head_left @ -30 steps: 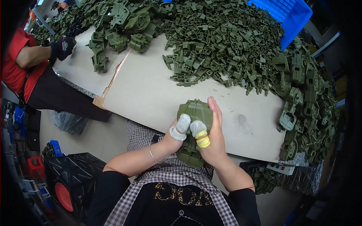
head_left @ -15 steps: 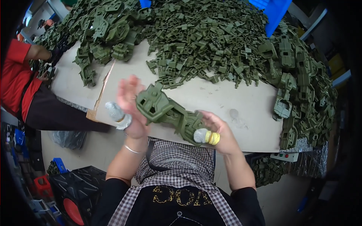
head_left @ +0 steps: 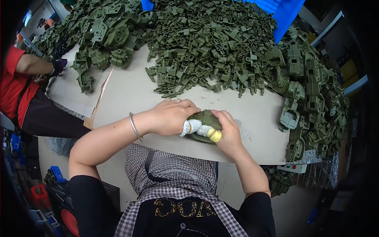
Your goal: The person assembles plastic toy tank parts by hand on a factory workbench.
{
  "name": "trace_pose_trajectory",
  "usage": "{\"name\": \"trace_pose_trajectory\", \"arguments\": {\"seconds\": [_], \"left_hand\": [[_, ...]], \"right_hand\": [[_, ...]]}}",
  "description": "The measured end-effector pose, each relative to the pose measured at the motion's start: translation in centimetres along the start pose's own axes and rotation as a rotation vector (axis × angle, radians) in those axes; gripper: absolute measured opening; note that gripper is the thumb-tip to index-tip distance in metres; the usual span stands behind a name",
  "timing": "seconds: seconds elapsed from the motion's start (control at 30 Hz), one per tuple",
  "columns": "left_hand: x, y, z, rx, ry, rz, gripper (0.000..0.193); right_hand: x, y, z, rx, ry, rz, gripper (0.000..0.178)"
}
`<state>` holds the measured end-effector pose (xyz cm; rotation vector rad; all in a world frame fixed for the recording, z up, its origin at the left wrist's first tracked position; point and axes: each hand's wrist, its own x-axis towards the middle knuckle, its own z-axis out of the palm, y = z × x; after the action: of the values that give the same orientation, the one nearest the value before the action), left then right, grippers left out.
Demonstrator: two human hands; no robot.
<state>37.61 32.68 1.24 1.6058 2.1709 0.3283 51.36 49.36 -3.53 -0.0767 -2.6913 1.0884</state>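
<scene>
A green plastic toy vehicle body (head_left: 206,117) rests low over the near part of the table, largely covered by my hands. My left hand (head_left: 170,114) reaches across from the left and curls over its left end. From the right, my right hand (head_left: 230,133) grips the other end, its fingers closed round the edge. Both thumbs press side by side on the near face. White wrapping (head_left: 190,127) covers the left thumb, and white wrapping with yellow tape (head_left: 214,135) covers the right one. The underside of the vehicle body is hidden.
Small green plastic parts (head_left: 213,47) lie heaped at the table's far side. Larger green vehicle bodies (head_left: 294,102) are piled at the right, more (head_left: 100,35) at the far left. A blue bin (head_left: 286,17) stands behind. A co-worker in a red shirt (head_left: 14,85) is at the left.
The vehicle body has turned and come down closer to the table. My left hand, spread before, has moved right and closed over it. My right hand keeps its grip.
</scene>
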Motion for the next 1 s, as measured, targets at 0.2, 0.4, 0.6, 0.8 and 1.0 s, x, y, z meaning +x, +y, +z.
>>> {"name": "trace_pose_trajectory", "arguments": {"seconds": [0.2,0.4,0.6,0.8,1.0], "left_hand": [[2.3,-0.6,-1.1,-0.127,-0.214,-0.028,0.05],[2.7,-1.1,-0.7,-0.302,-0.189,-0.122,0.042],[1.4,-2.4,-0.7,-0.401,-0.058,0.04,0.048],[-5.2,-6.4,1.0,-0.864,0.077,-0.066,0.059],[-4.9,-5.2,6.3,-1.07,0.444,-0.033,0.054]], "right_hand": [[0.6,-0.3,-1.6,0.102,-0.135,-0.022,0.055],[0.9,1.1,-1.3,0.277,-0.239,0.089,0.055],[2.5,1.8,-2.1,0.208,-0.287,-0.064,0.052],[2.7,2.8,-4.5,0.2,-0.327,-0.02,0.056],[3.3,-4.6,-2.4,-0.021,0.078,-0.382,0.045]]}}
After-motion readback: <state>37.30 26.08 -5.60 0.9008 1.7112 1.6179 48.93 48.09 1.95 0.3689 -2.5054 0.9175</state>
